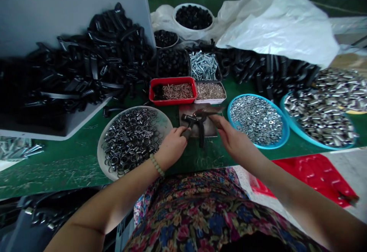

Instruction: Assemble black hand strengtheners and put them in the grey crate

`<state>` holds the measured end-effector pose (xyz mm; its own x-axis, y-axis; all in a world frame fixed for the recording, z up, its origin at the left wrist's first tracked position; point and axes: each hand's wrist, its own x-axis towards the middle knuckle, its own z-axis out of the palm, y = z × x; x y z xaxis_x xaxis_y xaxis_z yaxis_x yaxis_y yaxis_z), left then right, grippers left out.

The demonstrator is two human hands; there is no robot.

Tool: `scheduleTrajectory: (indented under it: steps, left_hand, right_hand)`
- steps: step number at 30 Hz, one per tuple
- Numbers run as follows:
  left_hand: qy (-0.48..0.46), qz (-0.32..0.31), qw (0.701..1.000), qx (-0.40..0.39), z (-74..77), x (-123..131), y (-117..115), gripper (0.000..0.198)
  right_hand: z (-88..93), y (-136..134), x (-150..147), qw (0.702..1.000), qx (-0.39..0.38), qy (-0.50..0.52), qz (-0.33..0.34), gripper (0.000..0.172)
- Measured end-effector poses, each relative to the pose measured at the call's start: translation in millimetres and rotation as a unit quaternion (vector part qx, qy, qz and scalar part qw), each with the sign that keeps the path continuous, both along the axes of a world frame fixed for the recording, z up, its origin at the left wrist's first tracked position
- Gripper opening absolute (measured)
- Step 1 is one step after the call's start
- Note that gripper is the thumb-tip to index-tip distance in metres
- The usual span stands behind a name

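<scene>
Left hand gripping pliers, right hand near

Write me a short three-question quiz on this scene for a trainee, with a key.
1. Which hand wears the beaded bracelet?
2. True or false: the round blue tray holds black rings.
3. What does the left hand grip?
A. a silver screw
B. a black-handled plier-like tool
C. a white plastic sheet

Key: 1. The left hand. 2. False: it holds silver nuts or washers. 3. B.
</scene>
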<state>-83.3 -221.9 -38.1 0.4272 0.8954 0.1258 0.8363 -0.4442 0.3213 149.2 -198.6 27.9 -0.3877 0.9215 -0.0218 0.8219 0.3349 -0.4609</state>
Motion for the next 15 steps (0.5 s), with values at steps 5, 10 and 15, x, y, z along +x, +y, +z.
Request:
scheduleTrajectory:
  steps: [5,10,15]
  left_hand:
    - [-0.009,-0.007,1.000,-0.007,-0.9,1.1,0.9,0.039]
    - [-0.015,-0.004,1.000,-0.007,6.3,0.6,-2.2,0.033]
    - [-0.051,0.122,0.990,0.039,40.8,-55.3,53.6,0.025]
  right_hand:
    - [5.2,1.5,-1.8,1.000,0.008,-0.012,-0.010,0.051]
    - [-2.8,3.6,-0.7,0.998,-0.033,-0.056,-0.001,0.048]
    - [-18.5,21.1,64.9,0.982,0.084,-0.057,-0.162,0.047]
